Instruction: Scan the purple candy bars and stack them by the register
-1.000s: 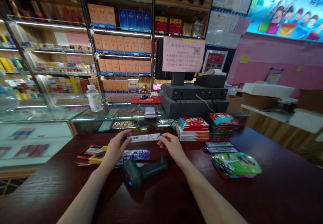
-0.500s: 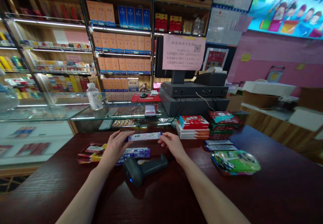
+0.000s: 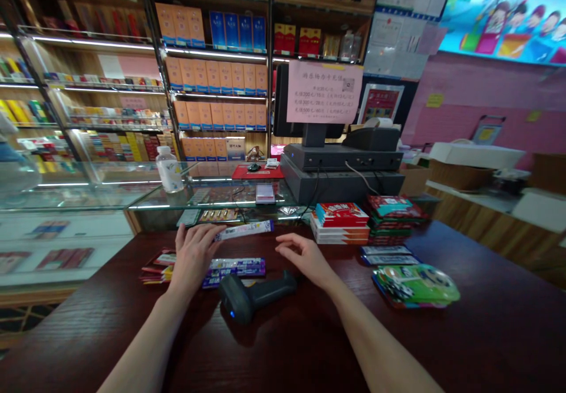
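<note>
A slim white packet [image 3: 245, 230] with dark print and a purple tip slants upward from the left hand [image 3: 194, 256], which grips its other end; near that tip, the right hand [image 3: 306, 257] hovers, fingers loosely parted.

And on the glass counter [image 3: 148, 202], a bottle [image 3: 170, 172] is standing near the left edge, a black mouse [image 3: 253, 167] is resting on a red mat [image 3: 270, 174] toward the back edge, and a dark monitor [image 3: 281, 101] is looming toward the right edge, wearing a pink sheet [image 3: 325, 95]! Behind, orange boxes [image 3: 216, 115] are lining the shelves [image 3: 219, 94], and a cartoon screen [image 3: 522, 15] is glowing.
</note>
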`<state>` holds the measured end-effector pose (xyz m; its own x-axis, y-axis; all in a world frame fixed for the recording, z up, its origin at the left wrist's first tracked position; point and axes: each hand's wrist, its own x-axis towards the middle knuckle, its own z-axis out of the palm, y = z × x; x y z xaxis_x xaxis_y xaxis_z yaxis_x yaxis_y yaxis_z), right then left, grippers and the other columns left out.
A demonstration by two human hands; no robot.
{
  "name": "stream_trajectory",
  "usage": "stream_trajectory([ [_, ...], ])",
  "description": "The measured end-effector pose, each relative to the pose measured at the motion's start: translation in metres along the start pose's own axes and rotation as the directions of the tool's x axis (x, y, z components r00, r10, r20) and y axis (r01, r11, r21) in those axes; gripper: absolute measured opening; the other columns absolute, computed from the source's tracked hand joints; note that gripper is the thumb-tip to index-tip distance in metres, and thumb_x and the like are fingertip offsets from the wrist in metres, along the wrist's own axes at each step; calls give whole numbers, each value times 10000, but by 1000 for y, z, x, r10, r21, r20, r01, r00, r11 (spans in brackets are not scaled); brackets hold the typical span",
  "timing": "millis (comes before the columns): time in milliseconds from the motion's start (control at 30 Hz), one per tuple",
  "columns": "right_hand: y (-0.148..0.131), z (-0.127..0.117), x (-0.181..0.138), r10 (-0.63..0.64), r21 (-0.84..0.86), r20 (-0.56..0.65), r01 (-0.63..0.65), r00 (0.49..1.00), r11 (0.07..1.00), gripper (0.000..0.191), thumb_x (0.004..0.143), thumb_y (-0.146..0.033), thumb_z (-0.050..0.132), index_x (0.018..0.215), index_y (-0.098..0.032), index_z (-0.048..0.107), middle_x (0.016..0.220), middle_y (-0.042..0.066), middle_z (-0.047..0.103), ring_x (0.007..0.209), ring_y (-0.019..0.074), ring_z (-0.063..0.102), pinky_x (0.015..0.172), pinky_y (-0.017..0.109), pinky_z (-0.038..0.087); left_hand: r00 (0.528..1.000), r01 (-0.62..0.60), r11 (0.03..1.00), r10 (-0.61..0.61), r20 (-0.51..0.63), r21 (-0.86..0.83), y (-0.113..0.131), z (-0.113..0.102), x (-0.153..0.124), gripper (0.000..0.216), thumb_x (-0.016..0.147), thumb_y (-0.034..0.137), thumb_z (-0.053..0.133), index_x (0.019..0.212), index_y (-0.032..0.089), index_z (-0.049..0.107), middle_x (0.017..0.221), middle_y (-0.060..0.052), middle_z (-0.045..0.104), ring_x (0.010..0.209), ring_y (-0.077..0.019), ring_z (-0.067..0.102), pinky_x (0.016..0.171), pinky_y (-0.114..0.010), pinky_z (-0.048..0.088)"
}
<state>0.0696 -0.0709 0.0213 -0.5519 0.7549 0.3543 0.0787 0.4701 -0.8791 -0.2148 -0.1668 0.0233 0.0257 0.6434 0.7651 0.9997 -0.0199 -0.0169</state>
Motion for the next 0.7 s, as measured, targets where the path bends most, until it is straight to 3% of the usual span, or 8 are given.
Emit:
stream_trajectory([
  [67, -12, -1, -8, -65, -93, 189, 84, 980, 992, 362, 856, -384, 685, 1189, -243, 668, 1040, 35, 754, 958, 209, 676, 882, 354, 490, 1000, 21, 1000, -21, -9, 11, -2, -1, -1, 324, 950, 298, 547, 1267, 301, 612, 1169, -43, 691, 1126, -258, 589, 1194, -579, 172],
  [133, -21, 2, -14, -104, -224, 344, 189, 933, 956, 557, 765, -414, 790, 1280, -282, 623, 1147, 26, 725, 1082, 235, 630, 967, 374, 442, 999, 41, 999, -41, -26, 22, -3, -2, -2, 322, 947, 296, 550, 1262, 297, 619, 1185, -50, 674, 1130, -258, 579, 1197, -579, 177],
  [233, -23, 9, -19, -64, -378, 484, 274, 873, 884, 766, 691, -446, 839, 1381, -311, 538, 1244, 30, 678, 1124, 263, 598, 978, 392, 409, 996, 72, 996, -69, -55, 46, -5, -1, -3, 318, 941, 298, 560, 1249, 288, 635, 1168, -61, 654, 1123, -260, 570, 1199, -569, 195],
  [400, -15, 22, -21, -45, -464, 537, 340, 843, 818, 811, 722, -397, 816, 1448, -306, 466, 1277, 50, 664, 1104, 263, 601, 960, 385, 395, 995, 85, 994, -81, -51, 75, -6, 1, -5, 342, 918, 295, 596, 1257, 306, 638, 1111, -52, 650, 1083, -261, 570, 1192, -570, 222],
  [700, -15, 23, -22, -107, -439, 526, 377, 844, 816, 692, 757, -305, 733, 1413, -325, 514, 1297, 19, 669, 1119, 233, 621, 988, 361, 397, 994, 95, 993, -92, -55, 63, -5, -2, -4, 396, 932, 303, 567, 1325, 251, 559, 1135, -69, 676, 1117, -270, 577, 1197, -559, 210],
])
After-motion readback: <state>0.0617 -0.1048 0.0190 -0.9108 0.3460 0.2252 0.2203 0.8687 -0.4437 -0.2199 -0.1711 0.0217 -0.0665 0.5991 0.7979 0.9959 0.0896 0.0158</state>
